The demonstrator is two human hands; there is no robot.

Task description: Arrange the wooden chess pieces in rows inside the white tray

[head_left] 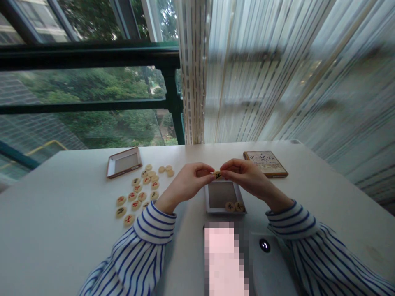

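Observation:
Between the fingertips of my left hand [193,177] and my right hand [243,174], a round Chinese chess piece [217,174] with a black character is pinched from both sides. It is held over the far end of a shallow open box [210,205]. Two more chess pieces [230,206] with black characters lie side by side in the box's near right corner. Left of my left hand, several loose chess pieces [135,204] with red or black characters are spread on the table, some partly hidden behind my left wrist and sleeve.
An open box part [124,162] sits at the table's far left. A closed, printed box [271,163] lies beyond my right hand. Nearest me are a phone with a blurred screen [225,259] and a pale device [271,267] with a lit round display. Window and curtain [193,74] border the white table [68,205].

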